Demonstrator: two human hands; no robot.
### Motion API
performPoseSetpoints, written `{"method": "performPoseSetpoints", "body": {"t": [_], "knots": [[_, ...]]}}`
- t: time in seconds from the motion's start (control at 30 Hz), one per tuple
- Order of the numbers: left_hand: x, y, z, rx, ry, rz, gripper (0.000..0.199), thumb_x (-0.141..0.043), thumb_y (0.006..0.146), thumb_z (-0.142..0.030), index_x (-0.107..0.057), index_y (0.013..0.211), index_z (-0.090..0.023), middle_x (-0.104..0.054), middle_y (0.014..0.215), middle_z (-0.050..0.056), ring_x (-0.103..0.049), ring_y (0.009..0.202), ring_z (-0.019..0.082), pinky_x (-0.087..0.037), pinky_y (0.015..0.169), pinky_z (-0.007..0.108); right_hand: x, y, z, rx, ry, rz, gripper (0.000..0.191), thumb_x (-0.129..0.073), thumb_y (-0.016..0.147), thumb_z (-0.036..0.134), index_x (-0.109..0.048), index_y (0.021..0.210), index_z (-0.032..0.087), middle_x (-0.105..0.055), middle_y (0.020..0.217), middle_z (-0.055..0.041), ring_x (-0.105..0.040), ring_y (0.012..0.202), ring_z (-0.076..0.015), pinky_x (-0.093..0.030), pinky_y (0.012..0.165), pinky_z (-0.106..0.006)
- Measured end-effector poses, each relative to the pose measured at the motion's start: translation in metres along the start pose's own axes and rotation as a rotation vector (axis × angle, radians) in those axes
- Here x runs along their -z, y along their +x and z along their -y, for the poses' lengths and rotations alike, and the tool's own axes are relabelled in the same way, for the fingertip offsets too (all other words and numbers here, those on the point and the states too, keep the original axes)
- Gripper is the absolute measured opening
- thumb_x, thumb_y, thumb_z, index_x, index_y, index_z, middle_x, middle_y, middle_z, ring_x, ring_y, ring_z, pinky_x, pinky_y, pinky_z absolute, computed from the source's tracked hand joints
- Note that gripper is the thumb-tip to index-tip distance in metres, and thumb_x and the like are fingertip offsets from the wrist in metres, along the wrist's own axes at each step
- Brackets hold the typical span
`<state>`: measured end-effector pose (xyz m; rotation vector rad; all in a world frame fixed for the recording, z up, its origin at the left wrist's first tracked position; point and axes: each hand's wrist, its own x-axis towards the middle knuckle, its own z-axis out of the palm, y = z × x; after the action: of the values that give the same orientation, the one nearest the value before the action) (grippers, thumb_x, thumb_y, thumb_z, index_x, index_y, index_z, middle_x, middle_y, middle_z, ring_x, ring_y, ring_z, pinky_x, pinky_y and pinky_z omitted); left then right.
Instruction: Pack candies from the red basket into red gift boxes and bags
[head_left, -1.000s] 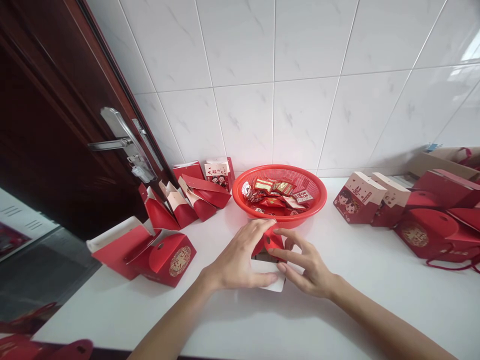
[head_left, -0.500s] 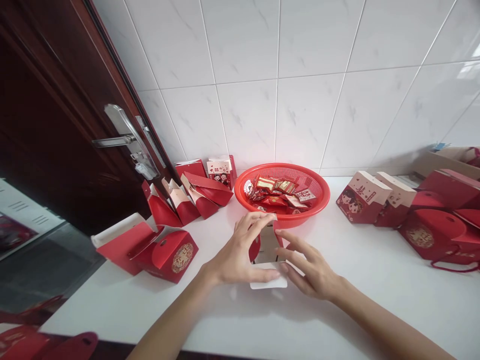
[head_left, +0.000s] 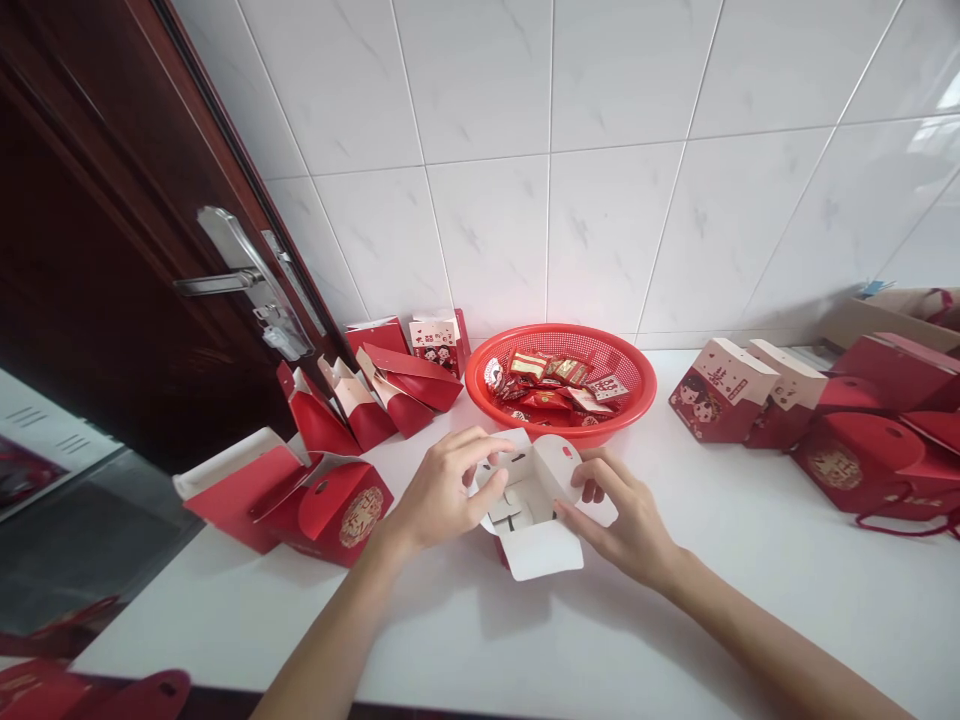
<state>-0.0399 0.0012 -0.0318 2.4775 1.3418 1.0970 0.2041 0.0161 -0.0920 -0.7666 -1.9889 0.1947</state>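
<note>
A small gift box (head_left: 541,553) stands open on the white table in front of me, its white inside facing up and its flaps spread outward. My left hand (head_left: 450,488) is at the box's left side, thumb over the inner edge and fingers curved around the left flap. On the other side, my right hand (head_left: 626,515) grips the right wall and flap, with the thumb inside and the fingers curled behind. Just beyond the box is a red plastic basket (head_left: 637,410) with several wrapped sweets (head_left: 555,398) in it.
At left stand several red gift boxes (head_left: 330,510), some with open tops. More boxes (head_left: 720,390) sit at right, near a cardboard carton (head_left: 862,315). A tiled wall (head_left: 487,230) closes off the back, and a dark door (head_left: 97,200) with a metal handle is at left.
The box's flaps have been spread outward, so its inside now shows. Both hands have moved apart to the box's two sides, the right one outward.
</note>
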Motion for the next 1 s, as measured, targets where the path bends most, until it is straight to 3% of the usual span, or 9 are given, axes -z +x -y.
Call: {"method": "performPoseSetpoints", "body": {"t": [0.1,0.17,0.27,0.4,0.5,0.6,0.7,0.9,1.0], "knots": [[0.008,0.001,0.002,0.118,-0.005,0.169,0.039,-0.07,0.085,-0.031,-0.07,0.123,-0.025,-0.069,0.111,0.004,-0.058,0.063,0.012,-0.052,0.059,0.026,0.002,0.001,-0.003,-0.129,0.071,0.114,0.022,-0.064,0.093,0.04,-0.048,0.089,0.025,-0.061,0.074,0.0015,-0.057,0.055,-0.0135,-0.049,0.05,-0.026],[0.012,0.001,0.001,0.172,-0.009,0.249,0.061,-0.078,0.078,-0.036,-0.063,0.136,-0.028,-0.064,0.13,0.007,-0.067,0.084,0.018,-0.055,0.061,0.026,0.004,0.002,-0.004,-0.25,0.172,0.196,0.03,-0.066,0.091,0.046,-0.045,0.089,0.025,-0.061,0.072,0.0029,-0.058,0.054,-0.0142,-0.05,0.051,-0.027],[0.014,0.0,-0.003,0.248,0.018,0.328,0.083,-0.084,0.07,-0.04,-0.053,0.147,-0.03,-0.053,0.147,0.01,-0.066,0.114,0.028,-0.059,0.069,0.028,0.004,0.006,-0.005,-0.413,0.376,0.311,0.039,-0.069,0.087,0.053,-0.042,0.089,0.026,-0.06,0.069,0.0041,-0.06,0.055,-0.0149,-0.047,0.05,-0.026],[0.019,-0.003,-0.01,0.338,0.067,0.42,0.09,-0.083,0.07,-0.052,-0.049,0.151,-0.033,-0.043,0.158,0.01,-0.062,0.124,0.035,-0.06,0.085,0.038,0.001,0.009,-0.008,-0.552,0.607,0.389,0.048,-0.073,0.082,0.059,-0.039,0.088,0.025,-0.061,0.07,0.004,-0.058,0.057,-0.0134,-0.043,0.051,-0.024],[0.021,-0.003,-0.012,0.371,0.079,0.479,0.089,-0.079,0.073,-0.057,-0.048,0.153,-0.032,-0.039,0.163,0.01,-0.053,0.136,0.039,-0.053,0.102,0.046,-0.003,0.009,-0.011,-0.623,0.719,0.403,0.052,-0.075,0.08,0.061,-0.038,0.086,0.024,-0.061,0.073,0.0035,-0.058,0.059,-0.0125,-0.043,0.052,-0.023],[0.02,-0.002,-0.011,0.379,0.089,0.517,0.093,-0.079,0.071,-0.06,-0.049,0.153,-0.028,-0.041,0.162,0.012,-0.043,0.144,0.042,-0.046,0.11,0.052,-0.006,0.008,-0.014,-0.636,0.747,0.39,0.052,-0.075,0.08,0.061,-0.038,0.088,0.025,-0.061,0.072,0.0037,-0.059,0.059,-0.0131,-0.043,0.053,-0.024],[0.016,0.0,-0.007,0.304,0.073,0.484,0.085,-0.081,0.069,-0.06,-0.057,0.145,-0.03,-0.05,0.155,0.012,-0.043,0.143,0.043,-0.045,0.109,0.054,-0.006,0.007,-0.017,-0.608,0.699,0.362,0.049,-0.073,0.082,0.059,-0.039,0.089,0.025,-0.06,0.07,0.0041,-0.058,0.059,-0.0131,-0.043,0.054,-0.024],[-0.005,0.0,-0.004,0.31,0.03,0.442,0.092,-0.077,0.072,-0.064,-0.05,0.151,-0.024,-0.04,0.161,0.018,-0.032,0.148,0.046,-0.036,0.115,0.062,0.003,0.006,-0.025,-0.409,0.437,0.209,0.032,-0.067,0.089,0.048,-0.048,0.087,0.023,-0.055,0.061,0.0052,-0.049,0.052,-0.0113,-0.042,0.052,-0.024],[-0.016,-0.002,-0.008,0.271,-0.011,0.392,0.085,-0.075,0.077,-0.059,-0.05,0.15,-0.023,-0.04,0.16,0.018,-0.032,0.149,0.044,-0.034,0.117,0.063,0.008,0.005,-0.028,-0.306,0.355,0.11,0.024,-0.064,0.093,0.042,-0.053,0.085,0.023,-0.053,0.056,0.006,-0.045,0.048,-0.0102,-0.041,0.048,-0.023]]}}
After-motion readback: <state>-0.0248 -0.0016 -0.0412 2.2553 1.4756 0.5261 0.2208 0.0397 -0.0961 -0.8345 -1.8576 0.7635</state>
